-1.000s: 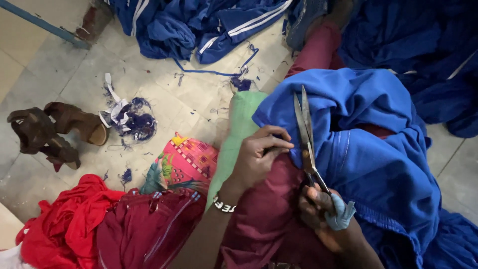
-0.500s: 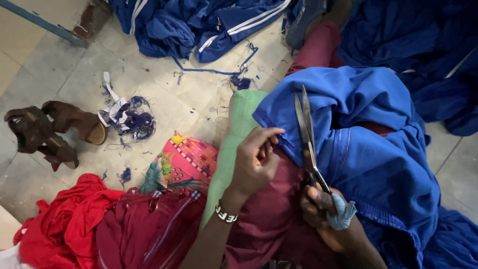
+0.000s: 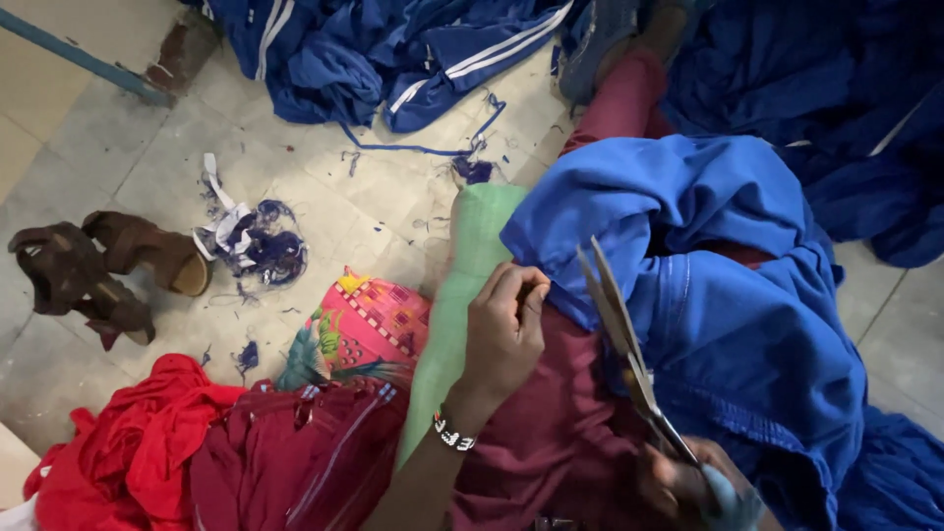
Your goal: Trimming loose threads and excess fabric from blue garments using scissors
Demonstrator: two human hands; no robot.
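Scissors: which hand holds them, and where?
Right hand grips the scissors by the handles, blades slightly apart. Left hand pinches the blue garment's edge.

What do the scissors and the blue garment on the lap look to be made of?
The scissors, held in the right hand, look like metal: thin, dull grey blades, handle hidden. The blue garment looks like soft matte woven cloth, judging by its folds and stitched seams; the fibre cannot be told.

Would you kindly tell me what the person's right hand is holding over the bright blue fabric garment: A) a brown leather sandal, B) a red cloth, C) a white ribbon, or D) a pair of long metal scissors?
D: the right hand grips the handles of the long metal scissors, whose blades lie over the bright blue fabric garment.
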